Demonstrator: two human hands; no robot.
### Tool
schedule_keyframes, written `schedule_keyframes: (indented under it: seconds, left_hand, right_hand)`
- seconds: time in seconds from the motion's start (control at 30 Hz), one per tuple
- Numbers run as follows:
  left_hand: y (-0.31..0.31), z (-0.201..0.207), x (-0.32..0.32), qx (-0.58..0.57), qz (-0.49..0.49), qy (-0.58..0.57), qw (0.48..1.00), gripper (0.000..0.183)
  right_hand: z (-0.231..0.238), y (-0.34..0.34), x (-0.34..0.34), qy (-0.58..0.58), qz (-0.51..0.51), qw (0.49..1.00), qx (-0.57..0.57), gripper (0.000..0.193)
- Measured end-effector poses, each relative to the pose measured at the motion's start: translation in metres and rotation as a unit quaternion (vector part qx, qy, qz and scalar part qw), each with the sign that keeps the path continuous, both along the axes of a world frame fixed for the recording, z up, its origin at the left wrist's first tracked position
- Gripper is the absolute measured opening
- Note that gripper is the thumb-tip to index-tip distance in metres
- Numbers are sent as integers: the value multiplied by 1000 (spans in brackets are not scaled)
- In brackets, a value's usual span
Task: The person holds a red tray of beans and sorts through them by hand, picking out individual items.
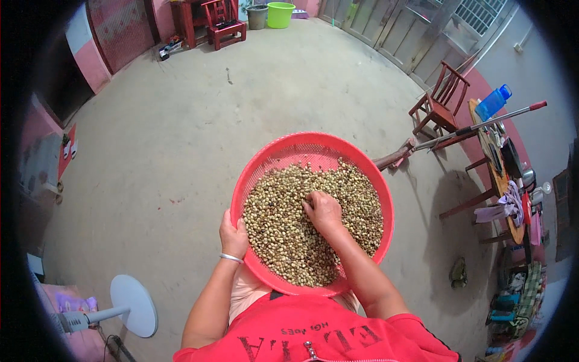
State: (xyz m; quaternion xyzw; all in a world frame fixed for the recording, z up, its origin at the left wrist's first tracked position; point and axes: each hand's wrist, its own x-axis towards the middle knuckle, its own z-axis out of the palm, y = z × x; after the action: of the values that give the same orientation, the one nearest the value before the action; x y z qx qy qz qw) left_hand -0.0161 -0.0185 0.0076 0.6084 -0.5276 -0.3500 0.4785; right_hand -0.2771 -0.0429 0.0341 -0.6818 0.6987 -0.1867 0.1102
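Note:
A round red plastic mesh basket (pixel 295 152) rests at my lap, holding a wide heap of small roundish greenish-brown kernels (pixel 283 223), like beans or nuts. At the basket's left rim, my left hand (pixel 234 234) is closed round the edge, with a pale bracelet on its wrist. My right hand (pixel 323 211) reaches over the near right rim into the middle of the heap. Its fingers are curled and drawn together among the kernels. Whatever lies between those fingertips is hidden.
A white fan with a round base (pixel 134 306) is at lower left. On the right are a wooden table (pixel 490 148) with a blue jug (pixel 493 101), a long pole (pixel 482 125) and a red chair (pixel 441 102). A green bucket (pixel 280 15) stands far off on the concrete floor.

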Motion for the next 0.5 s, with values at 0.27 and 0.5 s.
schedule_keyframes:
  seconds: [0.27, 0.5]
  left_hand:
    - [-1, 3, 0, 4, 4, -8, 1000, 32]
    - [-4, -5, 3, 1, 7, -6, 1000, 33]
  right_hand:
    - [2, 4, -4, 4, 0, 1000, 16, 20]
    - [-2, 13, -14, -58, 12, 998, -18, 16]
